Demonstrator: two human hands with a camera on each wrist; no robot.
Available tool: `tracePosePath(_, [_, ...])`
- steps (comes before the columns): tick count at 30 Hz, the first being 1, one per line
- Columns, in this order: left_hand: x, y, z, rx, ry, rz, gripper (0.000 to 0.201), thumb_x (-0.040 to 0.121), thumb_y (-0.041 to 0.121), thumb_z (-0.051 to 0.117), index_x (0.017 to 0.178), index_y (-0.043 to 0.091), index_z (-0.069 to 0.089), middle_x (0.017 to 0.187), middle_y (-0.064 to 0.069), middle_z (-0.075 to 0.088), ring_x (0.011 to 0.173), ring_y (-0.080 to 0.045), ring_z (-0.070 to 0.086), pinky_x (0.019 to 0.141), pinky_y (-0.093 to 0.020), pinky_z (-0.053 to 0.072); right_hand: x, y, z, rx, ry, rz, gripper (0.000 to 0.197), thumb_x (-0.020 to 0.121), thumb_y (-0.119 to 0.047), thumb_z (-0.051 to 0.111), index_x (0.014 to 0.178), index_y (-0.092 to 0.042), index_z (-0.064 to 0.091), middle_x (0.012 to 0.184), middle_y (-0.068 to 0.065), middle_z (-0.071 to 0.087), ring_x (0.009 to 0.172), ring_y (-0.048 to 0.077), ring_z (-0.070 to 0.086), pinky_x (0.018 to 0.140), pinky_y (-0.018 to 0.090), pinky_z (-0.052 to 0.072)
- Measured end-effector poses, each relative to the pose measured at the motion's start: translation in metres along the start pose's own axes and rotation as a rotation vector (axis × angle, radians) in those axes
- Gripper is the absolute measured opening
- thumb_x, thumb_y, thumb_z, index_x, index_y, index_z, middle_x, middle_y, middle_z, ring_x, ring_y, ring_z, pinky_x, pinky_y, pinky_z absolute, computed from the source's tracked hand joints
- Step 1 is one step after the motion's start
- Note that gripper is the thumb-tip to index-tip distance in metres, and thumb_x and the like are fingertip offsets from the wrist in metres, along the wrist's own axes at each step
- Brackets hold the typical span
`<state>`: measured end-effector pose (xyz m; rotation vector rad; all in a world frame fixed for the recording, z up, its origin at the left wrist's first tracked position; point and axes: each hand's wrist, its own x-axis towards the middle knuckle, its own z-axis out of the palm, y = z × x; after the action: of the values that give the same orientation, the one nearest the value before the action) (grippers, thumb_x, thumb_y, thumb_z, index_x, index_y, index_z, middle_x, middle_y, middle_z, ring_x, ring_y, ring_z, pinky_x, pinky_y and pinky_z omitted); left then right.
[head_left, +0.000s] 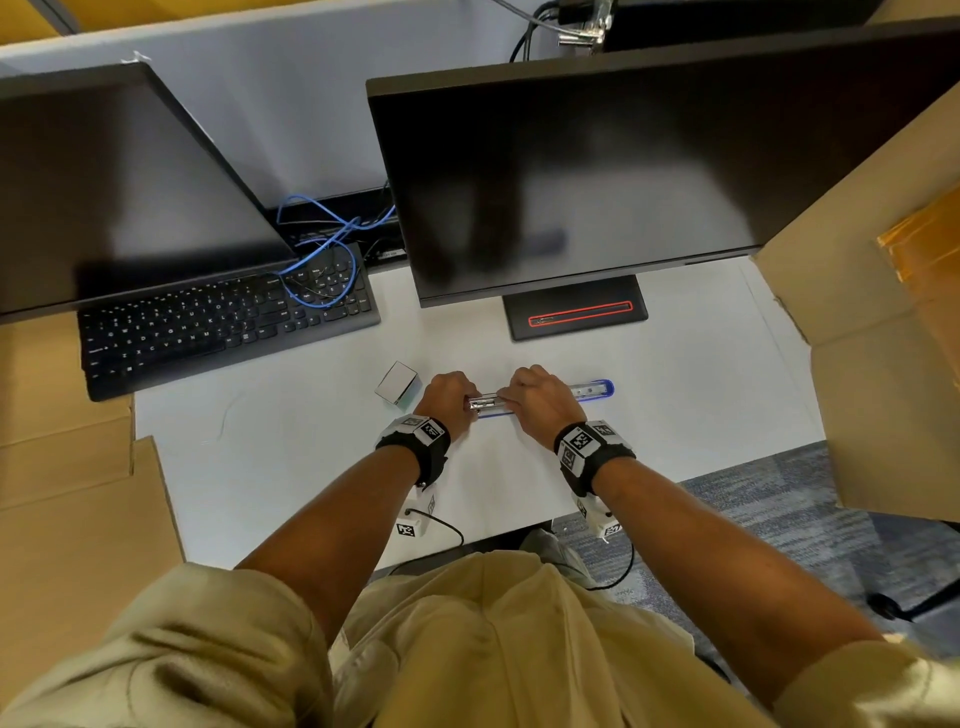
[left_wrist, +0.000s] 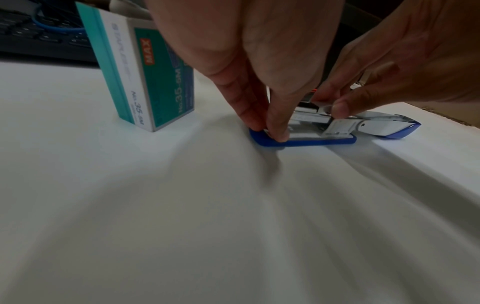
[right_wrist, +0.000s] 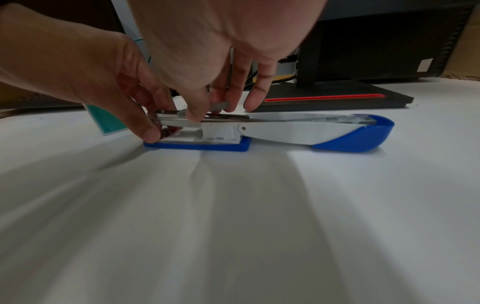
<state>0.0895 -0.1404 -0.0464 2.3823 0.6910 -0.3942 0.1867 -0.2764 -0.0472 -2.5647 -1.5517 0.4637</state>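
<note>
The blue-and-white stapler (right_wrist: 298, 131) lies opened out flat on the white bench (head_left: 311, 457), directly beneath both sets of fingers. Its long axis runs side to side across the person. The blue base and the metal magazine (right_wrist: 179, 122) are at the left end, and the cover is swung out to the right, past the right fingers. The left hand (head_left: 448, 397) curls over the base end, its fingers (left_wrist: 278, 131) clamped on the front of base and magazine, apparently to steady them. The right hand (head_left: 540, 402) hovers just above the magazine, thumb and fingers closed in a pinch on a short strip of staples (right_wrist: 219, 105). The strip sits just over the channel and roughly in line with it, and as far as I can judge it is not yet seated. The coming move likely turns on that alignment: the strip has to go straight down from the right fingers, parallel to the stapler's length. The right hand is nearer, while the left only braces. A box of staples (left_wrist: 155, 82) stands just left of the left fingers, near but apart. Beyond the fingers, the keyboard (head_left: 228, 317) and monitor stand (head_left: 576, 306) are well apart. A cardboard box (head_left: 883, 338) rises far to the right of the cover's tip. The widest room lies on the near side of the fingers, where the bench runs to its front edge.
</note>
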Motion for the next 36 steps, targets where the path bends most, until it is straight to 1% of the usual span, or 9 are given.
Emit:
tracePosePath(4, [0.0,0.0,0.0,-0.022,0.008,-0.012,0.013,0.083,0.008,0.065,0.089,0.006,0.077,0.097,-0.014,0.069,0.09,-0.03,0.064,0.074,-0.034,0.053,0.0,-0.001,0.002,0.025,0.022,-0.004,0.013,0.085,-0.01,0.067,0.095,-0.014,0.074,0.086,0.006,0.065,0.084,0.025,0.059,0.059,0.033,0.05])
tracePosePath(9, [0.0,-0.001,0.001,-0.011,-0.001,-0.008,0.013,0.082,0.008,0.066,0.089,0.008,0.077,0.098,-0.012,0.069,0.092,-0.029,0.063,0.071,-0.03,0.048,0.001,-0.004,0.001,-0.022,-0.016,-0.002,0.008,0.086,-0.013,0.068,0.091,-0.012,0.074,0.085,0.008,0.064,0.083,0.025,0.059,0.058,0.033,0.05])
tracePosePath(14, [0.002,-0.002,0.002,-0.014,-0.001,-0.015,0.012,0.082,0.008,0.066,0.089,0.008,0.076,0.099,-0.012,0.069,0.092,-0.028,0.063,0.072,-0.03,0.049,0.009,-0.002,-0.001,0.018,-0.088,-0.004,0.014,0.092,-0.018,0.059,0.1,-0.012,0.07,0.095,0.008,0.066,0.091,0.025,0.059,0.071,0.036,0.052])
tracePosePath(20, [0.002,-0.003,0.002,0.004,-0.01,-0.001,0.015,0.084,0.012,0.063,0.092,0.008,0.076,0.099,-0.013,0.069,0.092,-0.03,0.064,0.079,-0.036,0.055,0.003,0.003,-0.005,0.163,-0.074,0.057,0.03,0.087,-0.02,0.066,0.115,-0.008,0.062,0.109,0.011,0.067,0.101,0.026,0.058,0.087,0.036,0.051])
tracePosePath(22, [0.002,-0.005,0.002,0.02,-0.016,0.018,0.017,0.084,0.014,0.063,0.093,0.01,0.077,0.098,-0.013,0.069,0.092,-0.03,0.064,0.08,-0.038,0.055,-0.002,0.008,-0.005,0.174,-0.054,0.074,0.03,0.087,-0.02,0.067,0.114,-0.008,0.062,0.108,0.011,0.066,0.101,0.027,0.057,0.085,0.036,0.049])
tracePosePath(26, [0.002,-0.007,0.002,0.005,-0.008,0.033,0.018,0.083,0.013,0.065,0.096,0.011,0.077,0.1,-0.012,0.069,0.093,-0.029,0.063,0.079,-0.035,0.054,-0.015,0.017,-0.004,0.098,-0.003,0.134,0.026,0.086,-0.029,0.068,0.103,-0.01,0.067,0.099,0.009,0.066,0.095,0.026,0.059,0.071,0.031,0.047])
tracePosePath(30, [0.002,-0.007,0.003,-0.013,0.001,0.029,0.019,0.083,0.012,0.064,0.097,0.011,0.077,0.101,-0.012,0.069,0.094,-0.029,0.063,0.076,-0.031,0.051,-0.024,0.021,-0.001,0.064,0.012,0.203,0.03,0.086,-0.036,0.068,0.103,-0.011,0.071,0.097,0.007,0.068,0.093,0.024,0.06,0.073,0.034,0.051])
tracePosePath(34, [0.002,-0.008,0.005,-0.025,0.015,0.021,0.015,0.083,0.01,0.065,0.093,0.01,0.077,0.1,-0.012,0.069,0.093,-0.028,0.063,0.069,-0.024,0.041,-0.024,0.018,0.001,0.084,0.026,0.159,0.03,0.086,-0.033,0.068,0.108,-0.012,0.07,0.1,0.007,0.068,0.096,0.024,0.059,0.077,0.034,0.05])
tracePosePath(36, [0.003,-0.007,0.006,-0.033,0.024,0.024,0.016,0.083,0.01,0.066,0.095,0.01,0.076,0.101,-0.012,0.069,0.094,-0.028,0.063,0.07,-0.025,0.043,-0.022,0.015,0.001,0.091,0.024,0.134,0.032,0.086,-0.032,0.068,0.112,-0.013,0.069,0.101,0.007,0.068,0.098,0.025,0.059,0.079,0.035,0.05])
